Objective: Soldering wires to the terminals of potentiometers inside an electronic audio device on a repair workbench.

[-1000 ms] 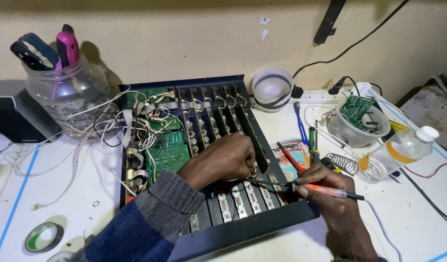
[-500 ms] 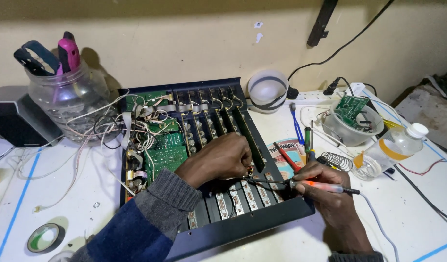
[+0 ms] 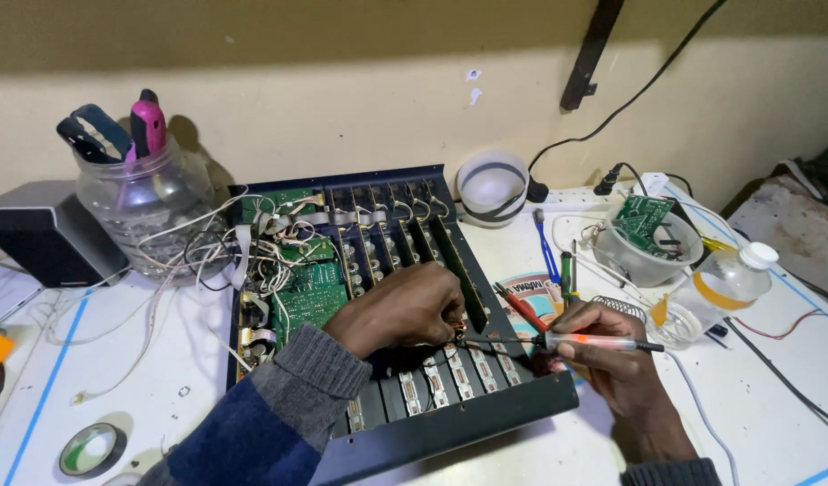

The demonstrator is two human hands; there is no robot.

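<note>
the open blue case (image 3: 405, 432) lay on the white table (image 3: 135, 378), and both hands were at its near right part, much as half a second earlier. the left hand (image 3: 405, 306) was curled over the row of narrow boards inside the case, fingers pressed together on something small at its right edge; what it pinched could not be made out. the right hand (image 3: 603, 360), just off the case's right side, pinched a thin pen-like tool (image 3: 576, 342) whose tip reached into the case beside the left fingers. compared with the earlier frame, the tool stayed nearly level and the hands had scarcely shifted. the green board (image 3: 310, 292) sat in the case's left part, and a jar (image 3: 144, 211) stood beyond its far left corner.
</note>
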